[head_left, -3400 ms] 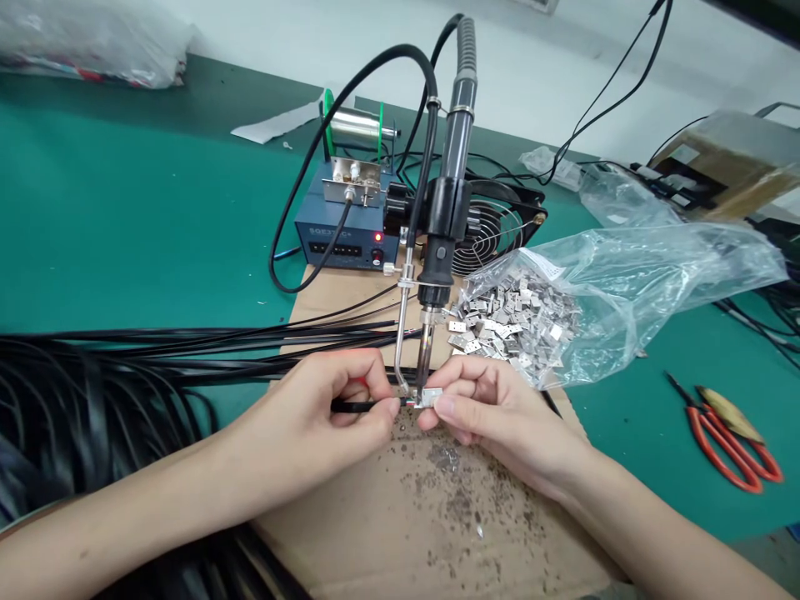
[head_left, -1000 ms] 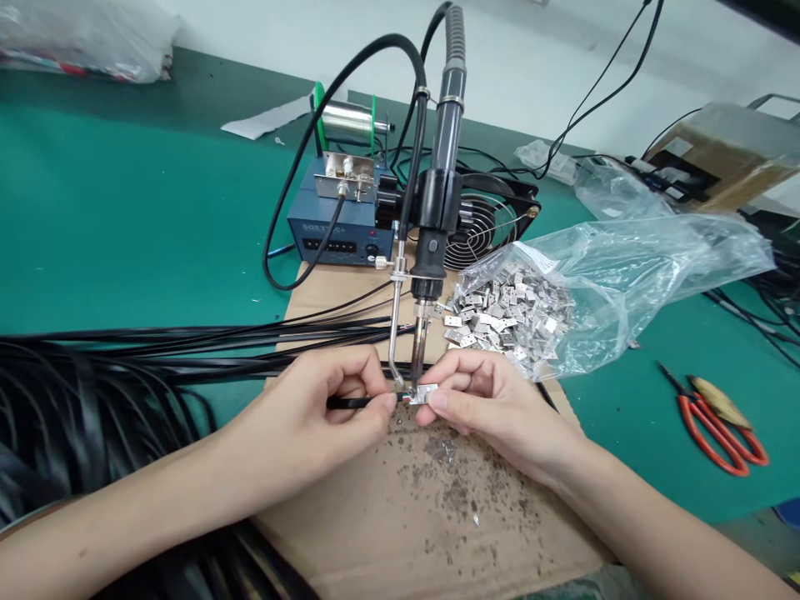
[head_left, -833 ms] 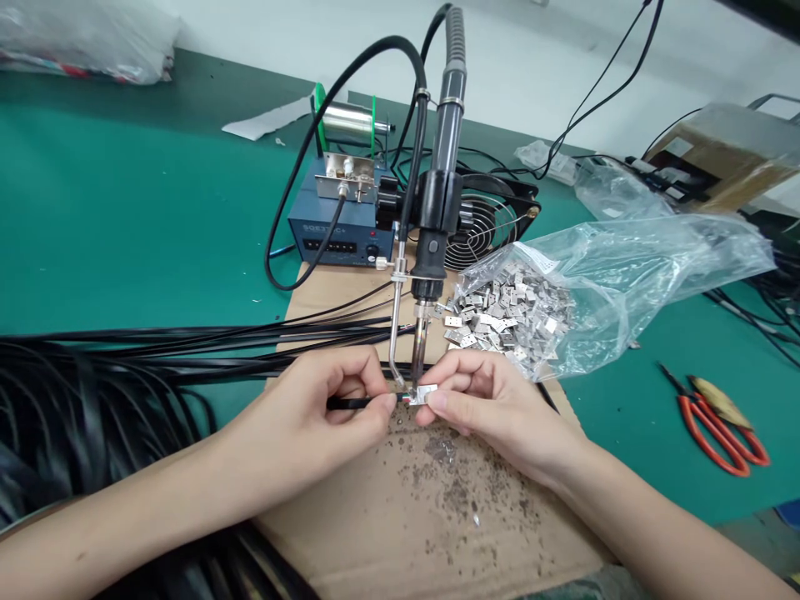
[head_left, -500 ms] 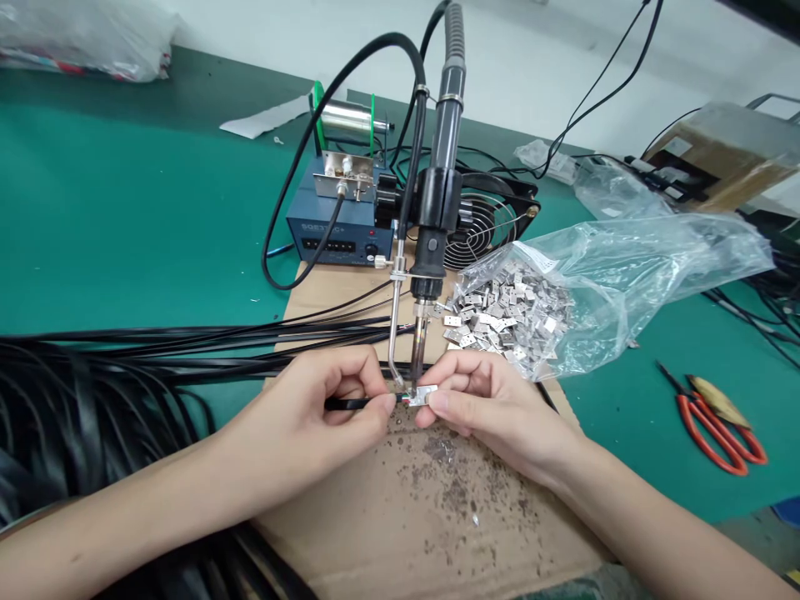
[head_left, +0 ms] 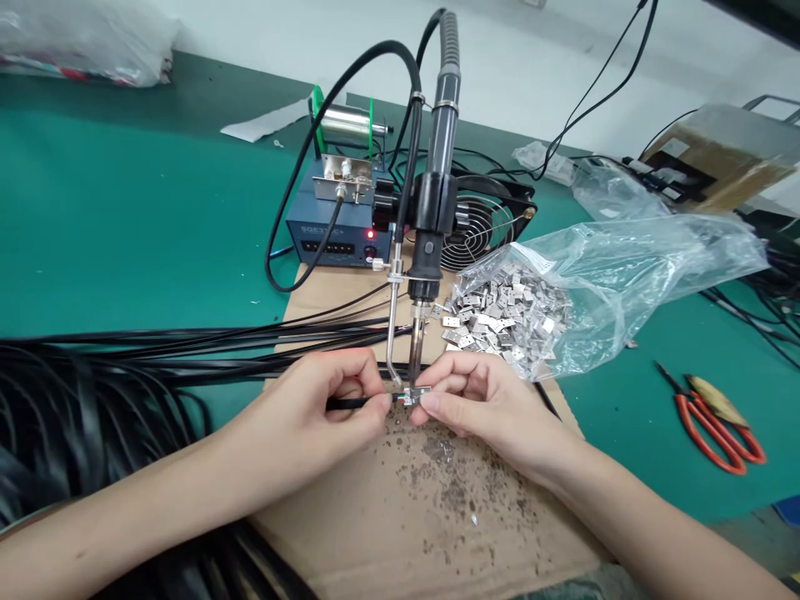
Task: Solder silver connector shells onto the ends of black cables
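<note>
A: The piece in hand, how does it look?

B: Small, flat metal connector [head_left: 426, 390], silvery and bright. Short coloured cores, one red, show at its left end, between it and the black cable [head_left: 347, 403]. Finer detail too small to read.

A: Position?

B: Between the two hands, over the cardboard sheet [head_left: 368, 525], right at the lower tip of the soldering iron [head_left: 431, 208]. Bent metal feed tube [head_left: 392, 325] ends just left of that tip. Contact at the tip: cannot tell.

A: Hands?

B: Left hand [head_left: 312, 408]: thumb and forefinger clamped on the cable near its end, other fingers curled. Right hand [head_left: 487, 408]: thumb and forefinger pinching the connector from the right. Forearms angle in from both lower corners; the hands nearly meet.

A: Edges, room to move?

B: Tight behind: a row of black cables [head_left: 218, 342] runs in from the left, past the left hand. Pile of loose connectors [head_left: 512, 312] in a clear bag [head_left: 656, 258] beyond the right hand. Toward the wearer, speckled cardboard gives room. Green bench [head_left: 156, 208] stretches wide at far left; its near edge shows lower right, past the red-handled cutters [head_left: 686, 417].
</note>
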`<action>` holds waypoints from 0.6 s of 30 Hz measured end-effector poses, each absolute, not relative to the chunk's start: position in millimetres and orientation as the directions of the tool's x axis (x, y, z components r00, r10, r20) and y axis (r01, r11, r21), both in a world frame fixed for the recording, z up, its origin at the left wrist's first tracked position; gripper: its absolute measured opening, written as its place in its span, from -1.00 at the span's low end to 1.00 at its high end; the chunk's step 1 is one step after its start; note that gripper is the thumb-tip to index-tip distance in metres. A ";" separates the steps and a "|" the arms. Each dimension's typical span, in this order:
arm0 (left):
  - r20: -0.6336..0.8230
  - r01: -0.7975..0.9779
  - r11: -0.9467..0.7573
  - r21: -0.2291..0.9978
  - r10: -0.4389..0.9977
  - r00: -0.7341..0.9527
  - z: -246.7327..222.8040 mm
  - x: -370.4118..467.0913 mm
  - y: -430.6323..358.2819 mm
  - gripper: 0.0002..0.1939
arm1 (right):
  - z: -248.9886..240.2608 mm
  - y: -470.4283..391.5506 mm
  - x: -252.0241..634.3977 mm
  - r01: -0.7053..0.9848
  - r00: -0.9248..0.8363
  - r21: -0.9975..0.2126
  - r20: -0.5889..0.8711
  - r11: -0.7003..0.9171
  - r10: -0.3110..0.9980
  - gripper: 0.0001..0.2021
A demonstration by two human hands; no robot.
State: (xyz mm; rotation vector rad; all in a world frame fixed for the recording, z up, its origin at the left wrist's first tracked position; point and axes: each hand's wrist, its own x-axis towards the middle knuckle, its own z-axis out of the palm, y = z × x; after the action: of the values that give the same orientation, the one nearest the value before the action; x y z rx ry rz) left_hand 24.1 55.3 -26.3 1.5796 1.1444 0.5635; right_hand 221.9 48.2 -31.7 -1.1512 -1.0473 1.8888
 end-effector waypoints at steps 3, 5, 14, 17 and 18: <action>-0.185 0.352 0.020 0.936 0.877 0.444 -24.9 24.5 54.7 -0.85 | -32.1 48.3 222.8 -0.132 -0.385 -0.887 -0.366 -0.443 0.847 -0.82; -0.188 0.348 0.026 0.937 0.878 0.441 -23.5 24.6 54.0 -0.86 | -32.3 48.1 223.2 -0.129 -0.390 -0.885 -0.370 -0.447 0.843 -0.82; -0.157 0.324 0.004 0.946 0.880 0.448 -23.3 22.2 54.4 -0.85 | -30.6 48.7 222.9 -0.107 -0.388 -0.882 -0.388 -0.459 0.836 -0.84; -0.142 0.296 -0.004 0.955 0.872 0.469 -24.0 23.7 56.4 -0.83 | -29.9 49.3 222.3 -0.110 -0.380 -0.879 -0.394 -0.464 0.837 -0.83; -0.140 0.290 -0.003 0.957 0.871 0.470 -24.1 24.2 56.8 -0.83 | -29.7 49.3 222.0 -0.106 -0.375 -0.879 -0.398 -0.465 0.837 -0.82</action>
State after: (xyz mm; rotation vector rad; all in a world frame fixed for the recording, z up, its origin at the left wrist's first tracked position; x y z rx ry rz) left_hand 24.2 56.8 -24.1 1.5548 1.0453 0.6244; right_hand 222.0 49.3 -29.7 -1.1913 -1.0538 1.9015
